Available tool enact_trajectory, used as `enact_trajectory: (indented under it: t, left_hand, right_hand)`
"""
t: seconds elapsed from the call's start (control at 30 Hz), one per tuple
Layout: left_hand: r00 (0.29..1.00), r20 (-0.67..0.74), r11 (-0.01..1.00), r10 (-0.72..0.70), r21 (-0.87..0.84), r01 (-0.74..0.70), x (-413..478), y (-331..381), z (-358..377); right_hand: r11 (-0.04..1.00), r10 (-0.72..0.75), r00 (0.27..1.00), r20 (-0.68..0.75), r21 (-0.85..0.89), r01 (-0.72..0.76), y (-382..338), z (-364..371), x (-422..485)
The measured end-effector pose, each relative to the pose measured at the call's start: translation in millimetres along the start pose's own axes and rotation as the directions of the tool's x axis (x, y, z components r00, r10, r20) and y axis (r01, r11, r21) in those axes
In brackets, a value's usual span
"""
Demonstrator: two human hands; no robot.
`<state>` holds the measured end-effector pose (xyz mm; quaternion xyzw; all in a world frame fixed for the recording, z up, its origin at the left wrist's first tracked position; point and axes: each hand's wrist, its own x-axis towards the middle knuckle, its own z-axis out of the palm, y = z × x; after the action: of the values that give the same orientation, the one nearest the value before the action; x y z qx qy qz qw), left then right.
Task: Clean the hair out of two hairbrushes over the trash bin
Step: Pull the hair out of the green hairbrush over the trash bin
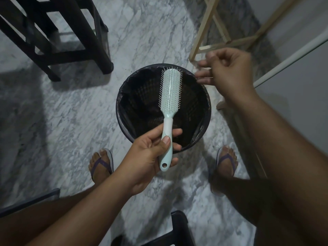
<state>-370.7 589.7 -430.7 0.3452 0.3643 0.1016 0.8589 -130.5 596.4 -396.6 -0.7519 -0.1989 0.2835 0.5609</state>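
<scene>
A pale mint hairbrush [170,96] with white pins is held over the round black trash bin [122,89], bristles up, head pointing away from me. My left hand [152,157] grips its handle near the end with the hanging hole. My right hand [229,71] hovers above the bin's right rim, blurred, fingers loosely curled; a thin pale strand or pin shows at its fingertips, and I cannot tell what it is. Clumps of dark hair lie at the bottom of the bin, which is lined with a black bag. Only one brush is in view.
A dark wooden stool [58,36] stands at the upper left. A light wooden frame [209,43] stands at the upper right beside a white wall edge. My feet in purple flip-flops [102,166] flank the bin on the marble floor. A dark object [179,229] sits at the bottom.
</scene>
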Motion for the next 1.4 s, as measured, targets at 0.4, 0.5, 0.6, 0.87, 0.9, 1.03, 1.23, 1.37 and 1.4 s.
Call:
enact_trajectory:
  t: [0.4,0.5,0.6,0.87,0.9,1.03,1.23,1.37,1.4]
  left_hand:
    - [1.0,0.012,0.999,0.022,0.037,-0.022,-13.0,23.2,23.7]
    - [0.999,-0.029,0.999,0.029,0.043,-0.028,-27.3,24.7,28.8]
    - [0.996,-0.088,0.998,0.007,0.061,-0.001,-44.1,25.6,33.1]
    - [0.968,-0.251,0.958,0.026,0.283,0.047,-63.1,49.1,42.3]
    - [0.965,-0.262,0.946,0.031,0.319,0.056,-62.7,51.3,41.1]
    - [0.967,-0.253,0.949,-0.007,0.303,0.086,-56.3,58.5,40.0]
    - [0.976,-0.212,0.927,-0.044,0.355,0.119,-37.5,75.2,57.1]
    - [0.987,-0.147,0.898,-0.057,0.425,0.115,-44.0,108.8,103.1]
    - [0.991,-0.119,0.888,-0.058,0.448,0.106,-49.6,120.1,118.7]
  right_hand:
    - [0.98,-0.115,0.942,0.314,-0.119,0.159,0.4,16.9,-67.4]
    - [0.97,-0.11,0.956,0.271,-0.179,0.163,-9.1,13.4,-76.8]
    - [0.97,-0.107,0.967,0.231,-0.189,0.152,-14.5,13.5,-85.5]
    - [0.977,-0.052,0.986,0.156,-0.195,0.082,-27.4,25.9,-101.9]
    - [0.975,-0.049,0.986,0.159,-0.205,0.081,-28.1,26.2,-102.6]
    - [0.98,-0.039,0.987,0.155,-0.187,0.068,-27.6,24.8,-95.6]
    - [0.979,-0.023,0.99,0.142,-0.195,0.051,-40.6,4.5,-69.4]
    - [0.985,-0.006,0.996,0.091,-0.173,0.022,-85.6,-34.7,-65.9]
    - [0.988,-0.005,0.998,0.062,-0.156,0.015,-101.8,-49.4,-68.2]
